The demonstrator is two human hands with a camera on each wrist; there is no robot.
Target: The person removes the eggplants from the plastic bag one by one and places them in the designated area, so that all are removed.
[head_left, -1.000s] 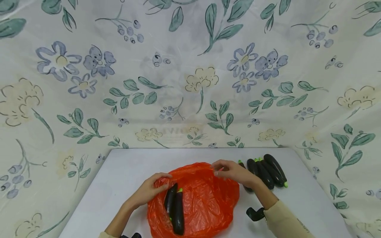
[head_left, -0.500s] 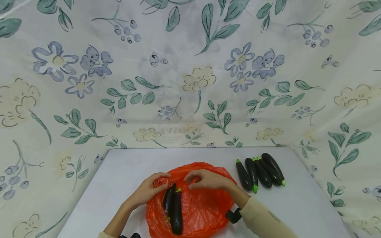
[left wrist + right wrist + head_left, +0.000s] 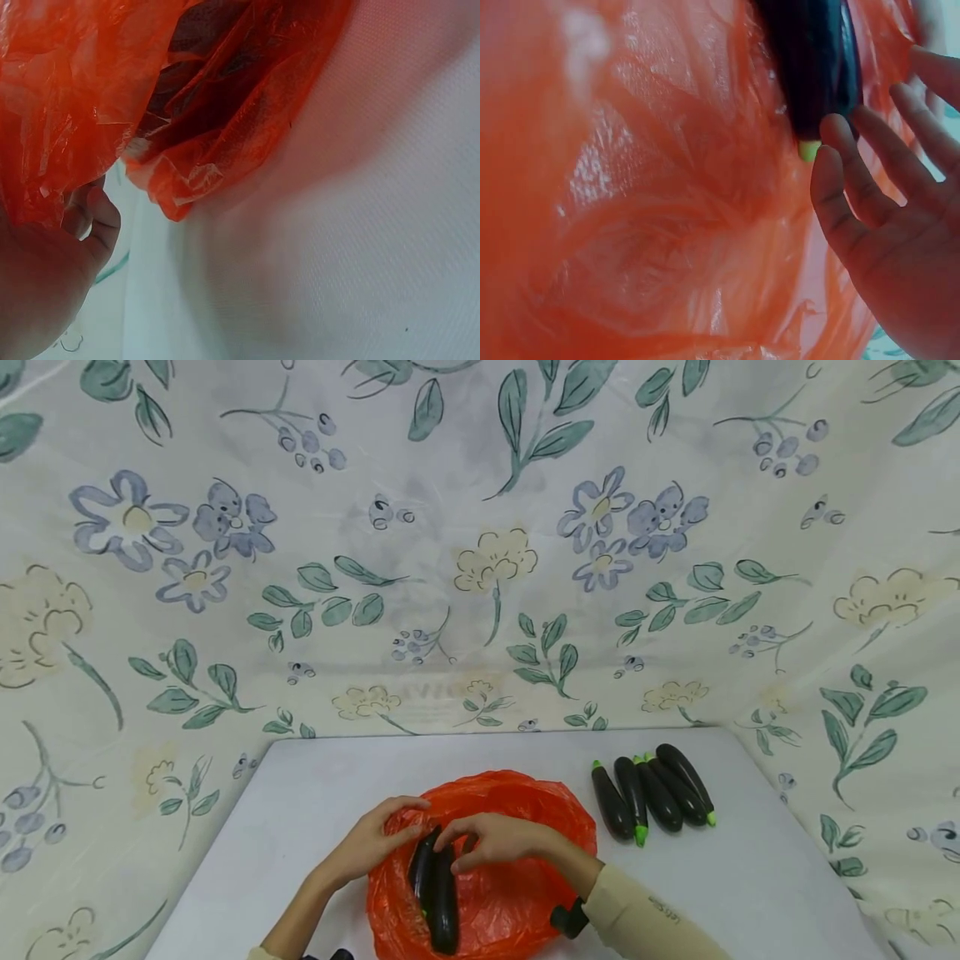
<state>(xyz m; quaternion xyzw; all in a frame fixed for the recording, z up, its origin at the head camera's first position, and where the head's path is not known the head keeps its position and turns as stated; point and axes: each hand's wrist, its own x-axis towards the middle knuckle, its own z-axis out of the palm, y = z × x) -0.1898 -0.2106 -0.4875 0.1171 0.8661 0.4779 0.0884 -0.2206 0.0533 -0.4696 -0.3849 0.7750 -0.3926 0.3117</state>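
Note:
A red plastic bag [image 3: 517, 893] lies spread open on the white table. Two dark eggplants lie side by side in its left part: a longer eggplant [image 3: 445, 914] and, left of it, another eggplant [image 3: 422, 870]. My left hand [image 3: 371, 843] holds the bag's left rim; in the left wrist view, its thumb and fingers close on the red plastic [image 3: 75, 112]. Over the bag, my right hand [image 3: 495, 842] hovers at the top ends of the eggplants. The right wrist view has its spread, slightly bent fingers [image 3: 874, 150] right by a green stem end [image 3: 808, 150].
Several more eggplants [image 3: 660, 797] lie in a row on the table at the right, beyond the bag. The white table [image 3: 300, 793] meets a flower-patterned cloth [image 3: 420, 527] at the back and sides. A black wrist camera [image 3: 570, 920] sits at the right sleeve.
My right hand has moved from the bag's right rim leftward and down to the eggplants inside. The left hand stays at the left rim, and the bag's right edge has settled slightly inward.

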